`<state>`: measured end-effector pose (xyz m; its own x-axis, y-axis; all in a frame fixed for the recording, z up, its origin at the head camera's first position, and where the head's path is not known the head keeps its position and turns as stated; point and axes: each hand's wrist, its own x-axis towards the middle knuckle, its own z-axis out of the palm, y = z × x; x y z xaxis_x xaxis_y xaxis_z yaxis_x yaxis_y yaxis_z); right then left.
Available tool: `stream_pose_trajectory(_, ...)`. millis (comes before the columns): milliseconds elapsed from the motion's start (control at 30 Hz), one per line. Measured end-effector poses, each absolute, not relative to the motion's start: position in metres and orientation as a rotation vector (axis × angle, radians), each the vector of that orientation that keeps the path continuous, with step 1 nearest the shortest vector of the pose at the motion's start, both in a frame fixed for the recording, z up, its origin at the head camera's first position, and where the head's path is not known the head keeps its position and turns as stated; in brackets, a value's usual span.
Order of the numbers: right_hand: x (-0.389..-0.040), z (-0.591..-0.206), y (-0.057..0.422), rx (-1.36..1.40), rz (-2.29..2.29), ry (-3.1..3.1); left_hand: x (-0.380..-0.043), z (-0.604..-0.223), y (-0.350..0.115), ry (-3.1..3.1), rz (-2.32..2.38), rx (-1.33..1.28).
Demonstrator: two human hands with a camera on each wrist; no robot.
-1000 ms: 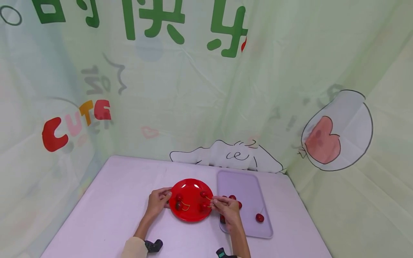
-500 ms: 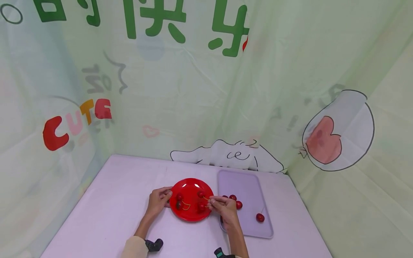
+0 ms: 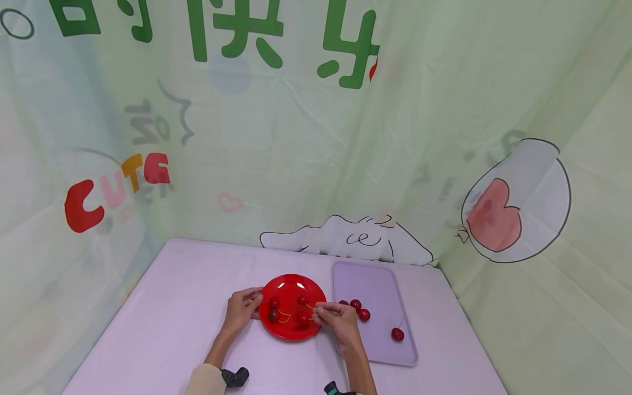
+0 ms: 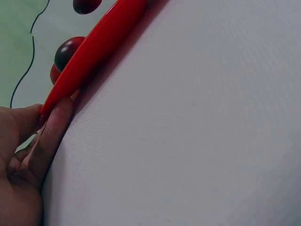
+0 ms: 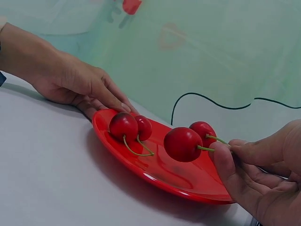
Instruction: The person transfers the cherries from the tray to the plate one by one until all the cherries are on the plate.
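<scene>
Lower centre, left hand grips red plate, right hand pinches two cherries by stems, seemingly above it

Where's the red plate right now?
In the head view, the red plate is low in the middle, just left of the purple tray. The left hand pinches its left rim; the right hand holds two cherries over its right side.

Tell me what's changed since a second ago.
The right hand, pinching two cherries by their stems, moved left, farther over the red plate. Nothing was released. The left hand still holds the plate's rim; the plate's other cherries and the lilac tray stayed put.
</scene>
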<state>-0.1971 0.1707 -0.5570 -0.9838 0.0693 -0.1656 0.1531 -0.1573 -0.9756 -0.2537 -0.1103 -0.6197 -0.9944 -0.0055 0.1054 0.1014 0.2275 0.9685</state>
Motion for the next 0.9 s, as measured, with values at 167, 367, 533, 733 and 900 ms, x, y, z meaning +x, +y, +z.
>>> stream_pose_trajectory(167, -0.198, -0.560, 0.168, 0.264, -2.298, 2.015, -0.253, -0.620, -0.110, -2.386, -1.911, -0.093)
stream_pose_trajectory(367, -0.198, -0.562, 0.165, 0.227, -2.299, 1.989, -0.254, -0.620, -0.110, -2.390, -1.900, -0.097)
stream_pose_trajectory(533, -0.197, -0.559, 0.162, 0.234, -2.295, 1.983, -0.254, -0.619, -0.110, -2.392, -1.894, -0.097)
stream_pose_trajectory(733, -0.196, -0.559, 0.160, 0.246, -2.288, 1.982, -0.254, -0.620, -0.110, -2.396, -1.885, -0.099)
stream_pose_trajectory(900, -0.199, -0.563, 0.158, 0.239, -2.287, 1.975, -0.254, -0.623, -0.111, -2.393, -1.888, -0.106)
